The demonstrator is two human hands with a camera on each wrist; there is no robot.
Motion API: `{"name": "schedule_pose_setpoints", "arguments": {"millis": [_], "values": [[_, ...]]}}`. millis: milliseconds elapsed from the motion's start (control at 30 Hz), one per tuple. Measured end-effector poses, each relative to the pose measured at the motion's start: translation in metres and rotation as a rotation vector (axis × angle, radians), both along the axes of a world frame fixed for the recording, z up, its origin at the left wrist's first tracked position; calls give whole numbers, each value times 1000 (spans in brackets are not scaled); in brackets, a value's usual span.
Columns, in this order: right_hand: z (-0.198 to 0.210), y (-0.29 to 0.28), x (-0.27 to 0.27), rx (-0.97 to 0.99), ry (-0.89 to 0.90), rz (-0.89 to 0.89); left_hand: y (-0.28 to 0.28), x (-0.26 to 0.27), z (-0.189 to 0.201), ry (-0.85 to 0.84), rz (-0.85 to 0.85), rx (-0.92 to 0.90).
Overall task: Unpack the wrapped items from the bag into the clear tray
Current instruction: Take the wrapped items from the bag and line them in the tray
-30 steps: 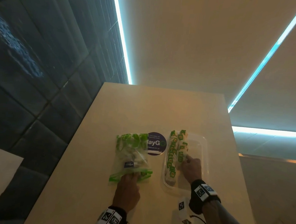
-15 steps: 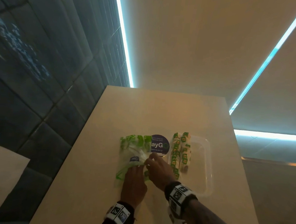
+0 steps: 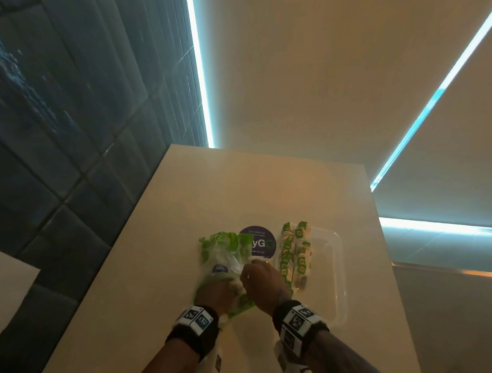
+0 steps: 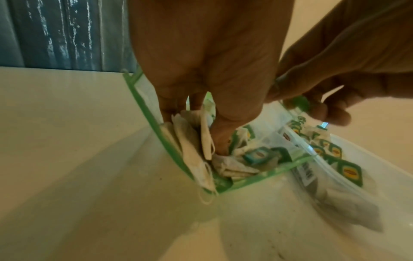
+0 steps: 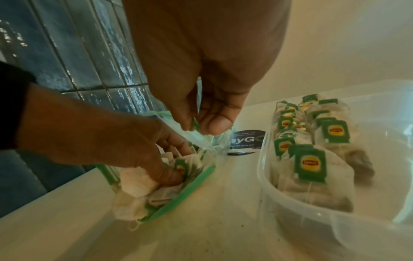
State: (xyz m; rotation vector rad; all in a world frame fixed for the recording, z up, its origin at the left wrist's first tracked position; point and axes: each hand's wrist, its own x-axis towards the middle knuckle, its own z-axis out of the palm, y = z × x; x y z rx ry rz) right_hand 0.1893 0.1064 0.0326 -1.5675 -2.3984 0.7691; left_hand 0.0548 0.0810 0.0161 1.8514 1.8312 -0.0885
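Observation:
A clear zip bag (image 3: pixel 222 254) with a green zip strip (image 5: pixel 190 185) lies on the counter, holding several green-tagged tea bags (image 4: pixel 257 157). My left hand (image 3: pixel 217 293) reaches into the bag's mouth, and its fingers and thumb (image 5: pixel 172 174) curl round a bunch of tea bags (image 4: pixel 192 137). My right hand (image 3: pixel 255 271) pinches the bag's upper zip edge (image 5: pixel 196 125) between thumb and finger and lifts it. The clear tray (image 3: pixel 341 283) sits to the right, its rim (image 5: pixel 260 169) close by. Rows of tea bags (image 3: pixel 295 254) (image 5: pixel 309 162) lie along the tray's left side.
A round dark sticker (image 3: pixel 260 241) sits on the beige counter (image 3: pixel 239 186) between the bag and the tray. A blue tiled wall (image 3: pixel 54 114) runs along the counter's left side. The counter's right edge (image 3: pixel 378 268) drops off just beyond the tray.
My right hand left the tea bags in the tray, crossed left to the bag and took hold of its zip edge. My left hand slid from the bag's mouth into the bag.

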Motion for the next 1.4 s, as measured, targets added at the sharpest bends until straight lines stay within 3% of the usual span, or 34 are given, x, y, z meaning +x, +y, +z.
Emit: {"name": "schedule_pose_setpoints", "arguments": {"millis": [500, 633, 867, 967, 1100, 1233, 1400], "values": [[-3, -1, -2, -165, 180, -232, -40, -4, 8, -410, 446, 341], [4, -13, 5, -90, 312, -338, -45, -9, 11, -565, 623, 284], [10, -32, 3, -459, 589, -431, -49, -6, 14, -1001, 741, 37], [14, -33, 4, -581, 739, -496, -53, -8, 16, -1086, 717, 49], [21, -34, 6, -712, 881, -530, -58, -15, 24, -1123, 587, 38], [23, -33, 5, -867, 916, -538, -57, -27, 22, -983, 483, 117], [18, -35, 5, -947, 916, -531, -53, -33, 24, -902, 516, 232]]}}
